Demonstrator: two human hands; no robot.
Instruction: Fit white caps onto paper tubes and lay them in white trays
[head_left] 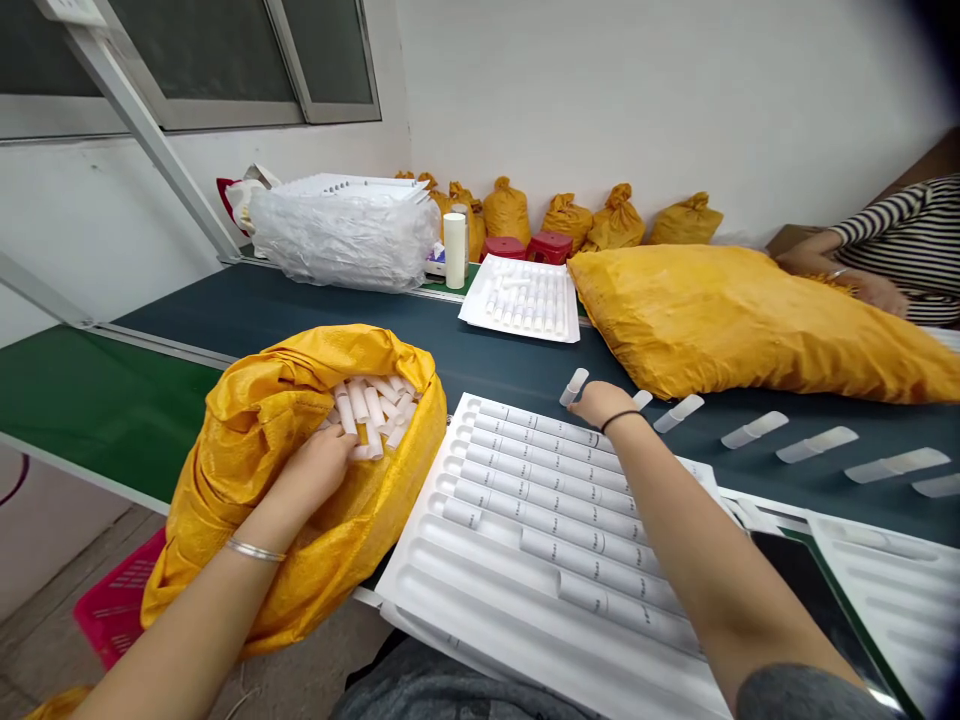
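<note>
Two hands out: left hand (319, 465) down in the open yellow sack (225, 450), at loose white tubes (375, 405), can't tell if any is gripped; right hand (604, 403) pinching one tilted tube (575, 384) at the dark belt (517, 362), just beyond the white tray (480, 587) of printed tubes (555, 551).

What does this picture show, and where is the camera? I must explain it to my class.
No robot here: a person works bare-handed, seen from a camera worn on their head, looking forward and down. The left hand reaches into an open yellow sack, fingers at the white tubes inside. The right hand touches a translucent tube at the dark work surface; whether it grips it is unclear. Between the arms, a white grooved tray holds rows of marked tubes. Beyond lies a stuffed yellow sack.
</note>
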